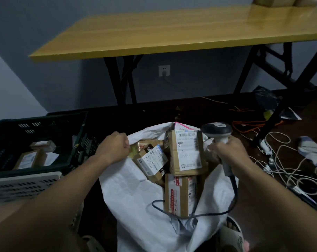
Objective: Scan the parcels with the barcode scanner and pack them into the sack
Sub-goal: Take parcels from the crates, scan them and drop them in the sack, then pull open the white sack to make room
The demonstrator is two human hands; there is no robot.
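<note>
Left hand (116,147): fist gripping the sack's left rim.
Right hand (226,151): wrapped round the barcode scanner (219,140) handle, head pointing away, cable (199,214) trailing over the sack.
Sack (136,193): white woven, mouth held open between the hands.
Parcels in sack: tall carton (186,153), angled carton (150,160), red-printed carton (180,195); white shipping labels with barcodes, text unreadable.
Black crate (38,142): left of left hand, holding cardboard parcels (29,158).
Yellow table (172,31): beyond both hands.
</note>
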